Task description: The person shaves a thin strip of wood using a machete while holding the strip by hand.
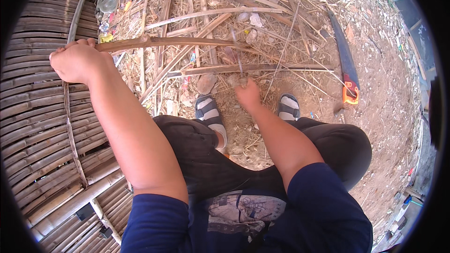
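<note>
My left hand, out at the far left, is wrapped round one end of a long split bamboo strip. The strip reaches rightward above the ground, with a raised node near my hand. In front of my feet, my right hand is closed round the lower end of a knife. Its thin blade points away from me, smeared by motion and seen nearly edge-on, at the strip's right-hand part. Whether blade and strip touch, I cannot tell. Another bamboo piece lies crosswise just beyond my feet.
Several bamboo strips lie crisscrossed over straw and litter ahead. A hand saw with an orange handle rests on the dirt at the right. A slatted bamboo wall stands close on the left. My sandalled feet are below my hands.
</note>
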`<state>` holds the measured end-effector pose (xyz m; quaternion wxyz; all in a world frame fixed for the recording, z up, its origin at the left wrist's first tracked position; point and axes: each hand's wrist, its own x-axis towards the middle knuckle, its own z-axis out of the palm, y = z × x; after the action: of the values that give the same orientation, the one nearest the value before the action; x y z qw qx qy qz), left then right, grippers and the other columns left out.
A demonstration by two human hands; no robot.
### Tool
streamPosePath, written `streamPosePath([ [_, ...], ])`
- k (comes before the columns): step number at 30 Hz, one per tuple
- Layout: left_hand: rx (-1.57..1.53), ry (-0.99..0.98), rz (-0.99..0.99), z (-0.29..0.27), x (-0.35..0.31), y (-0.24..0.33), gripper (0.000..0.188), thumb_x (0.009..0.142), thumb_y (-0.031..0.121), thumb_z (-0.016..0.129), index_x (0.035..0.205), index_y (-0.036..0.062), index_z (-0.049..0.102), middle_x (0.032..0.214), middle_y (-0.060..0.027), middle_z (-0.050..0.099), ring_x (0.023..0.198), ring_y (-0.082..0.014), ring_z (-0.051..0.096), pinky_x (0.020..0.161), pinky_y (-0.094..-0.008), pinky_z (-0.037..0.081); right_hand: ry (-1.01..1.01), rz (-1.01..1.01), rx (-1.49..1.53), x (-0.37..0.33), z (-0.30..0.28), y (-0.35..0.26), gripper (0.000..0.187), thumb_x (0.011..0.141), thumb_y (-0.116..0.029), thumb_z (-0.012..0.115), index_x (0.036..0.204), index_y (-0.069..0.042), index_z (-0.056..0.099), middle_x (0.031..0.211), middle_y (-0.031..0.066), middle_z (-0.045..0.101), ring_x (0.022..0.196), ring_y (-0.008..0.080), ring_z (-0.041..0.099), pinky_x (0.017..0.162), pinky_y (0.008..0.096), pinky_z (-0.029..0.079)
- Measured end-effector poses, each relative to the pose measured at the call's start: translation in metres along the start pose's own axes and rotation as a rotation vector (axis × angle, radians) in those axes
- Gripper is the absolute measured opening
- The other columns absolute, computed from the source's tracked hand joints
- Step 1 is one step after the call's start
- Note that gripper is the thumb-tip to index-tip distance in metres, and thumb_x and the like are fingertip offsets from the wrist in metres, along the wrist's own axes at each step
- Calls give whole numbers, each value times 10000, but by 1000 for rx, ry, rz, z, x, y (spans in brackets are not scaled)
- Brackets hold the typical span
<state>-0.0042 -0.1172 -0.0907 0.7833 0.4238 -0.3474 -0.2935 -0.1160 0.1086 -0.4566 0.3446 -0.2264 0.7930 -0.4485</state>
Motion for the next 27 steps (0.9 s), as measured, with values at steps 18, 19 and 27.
streamPosePath([
  [18, 33, 21, -6, -6, -1, 6, 68, 936, 79, 338, 882, 59, 374, 706, -50, 405, 540, -175, 333, 493, -334, 340, -93, 92, -270, 23, -17, -6, 464, 843, -243, 711, 1228, 1, 626, 1079, 267, 717, 1039, 423, 692, 924, 482, 541],
  [19, 21, 18, -4, -5, -1, 7, 65, 927, 93, 349, 872, 66, 374, 690, -44, 398, 543, -177, 334, 503, -340, 336, -104, 108, -218, 18, -17, -14, 462, 840, -245, 715, 1221, 2, 630, 1076, 266, 719, 1038, 425, 691, 918, 480, 541],
  [27, 17, -49, 24, -3, 2, 4, 48, 916, 44, 308, 881, 46, 341, 720, -56, 396, 553, -179, 326, 495, -345, 326, -96, -221, -53, -5, -5, -63, 423, 822, -235, 709, 1178, -18, 635, 1002, 250, 721, 955, 424, 694, 831, 480, 540],
])
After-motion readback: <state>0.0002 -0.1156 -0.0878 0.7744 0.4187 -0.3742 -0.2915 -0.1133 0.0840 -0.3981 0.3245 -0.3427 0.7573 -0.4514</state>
